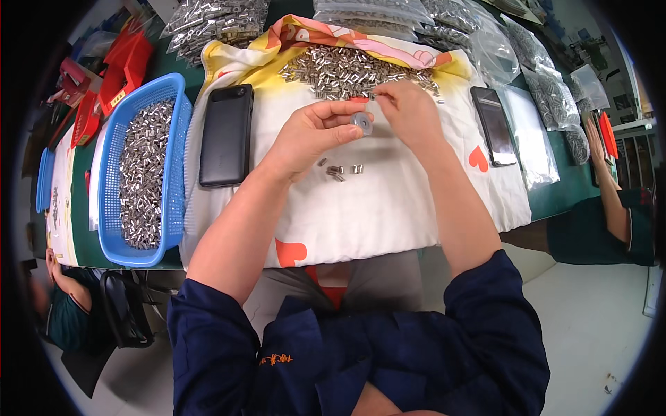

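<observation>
— Bags (215, 21) of clear plastic are lying along the table's far edge, stuffed with metal sleeves; a blue basket (111, 173) is sitting left.
— Hands?
— Left hand (312, 135) is pinching a small grey disc (361, 123) above the white cloth (388, 201). Right hand (409, 111) is curling beside it, fingertips closing on something too small to tell, near the shiny pile (347, 69).

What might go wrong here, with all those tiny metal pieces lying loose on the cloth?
The small disc is pinched only at the left hand's fingertips; it could slip. The few loose metal pieces below the hands lie on a soft white cloth and might roll off toward the person's lap. The right hand works at the edge of the big pile, so a nudge could scatter it.
</observation>
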